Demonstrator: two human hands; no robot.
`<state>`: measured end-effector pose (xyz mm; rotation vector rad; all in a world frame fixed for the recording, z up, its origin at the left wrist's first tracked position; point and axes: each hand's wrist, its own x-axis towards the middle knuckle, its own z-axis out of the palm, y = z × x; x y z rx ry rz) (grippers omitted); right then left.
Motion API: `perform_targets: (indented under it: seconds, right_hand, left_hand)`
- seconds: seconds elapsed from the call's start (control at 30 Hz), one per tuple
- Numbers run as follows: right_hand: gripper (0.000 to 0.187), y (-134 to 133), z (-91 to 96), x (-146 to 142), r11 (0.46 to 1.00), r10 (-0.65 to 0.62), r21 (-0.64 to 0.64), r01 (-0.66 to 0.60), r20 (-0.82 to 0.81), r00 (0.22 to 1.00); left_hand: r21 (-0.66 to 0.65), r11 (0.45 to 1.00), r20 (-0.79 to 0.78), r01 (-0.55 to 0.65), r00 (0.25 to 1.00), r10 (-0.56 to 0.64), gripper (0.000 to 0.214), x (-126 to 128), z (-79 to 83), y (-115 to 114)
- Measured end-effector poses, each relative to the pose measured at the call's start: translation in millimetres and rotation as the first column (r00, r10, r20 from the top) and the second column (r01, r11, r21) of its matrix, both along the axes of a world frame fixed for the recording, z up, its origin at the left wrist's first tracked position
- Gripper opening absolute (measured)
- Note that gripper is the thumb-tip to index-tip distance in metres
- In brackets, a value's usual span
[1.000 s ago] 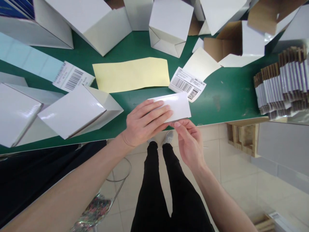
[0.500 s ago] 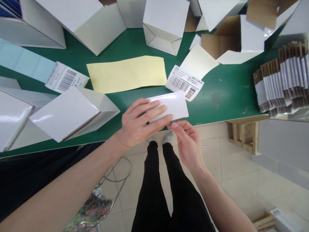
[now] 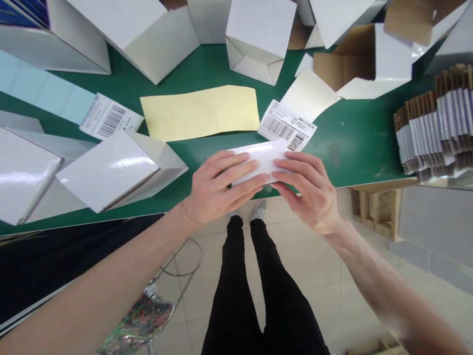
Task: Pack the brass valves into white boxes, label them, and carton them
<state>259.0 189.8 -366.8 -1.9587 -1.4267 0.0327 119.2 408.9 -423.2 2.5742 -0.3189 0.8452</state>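
Observation:
Between my two hands is a small white box [image 3: 263,150], held at the near edge of the green table. My left hand [image 3: 223,185] grips its left part, fingers laid over the top and thumb out of sight. At the right end, my right hand [image 3: 306,187] has its fingers on top and its thumb at the near edge. Just beyond the box lies a white label sheet [image 3: 277,125] with a barcode and a square code. A strip of yellow paper [image 3: 201,113] rests further left.
Larger white boxes [image 3: 107,172] stand at the left, and more [image 3: 260,37] line the back. An open white box [image 3: 393,54] shows its brown inside. Stacked flat cartons [image 3: 436,123] sit at the right. A light-blue label strip [image 3: 44,88] lies at the far left.
My right hand has moved from the box's near edge up onto its right end, its fingers now over the top. My left hand keeps its grip. The view has shifted slightly.

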Motion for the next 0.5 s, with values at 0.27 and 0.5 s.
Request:
perform_targets:
  seconds: [0.27, 0.5]
  right_hand:
    - [0.047, -3, -22.9, 2, 0.996, -0.005, 0.091, 0.005, -0.006, 1.0]
    - [0.047, -1, -26.3, -1, 0.992, -0.028, 0.12, 0.028, 0.0, 1.0]
  left_hand:
    - [-0.161, 0.986, -0.107, -0.03, 0.994, 0.012, 0.058, -5, 15.7, -14]
    - [-0.137, 0.985, -0.069, -0.107, 0.993, 0.098, 0.051, -1, 14.3, -20]
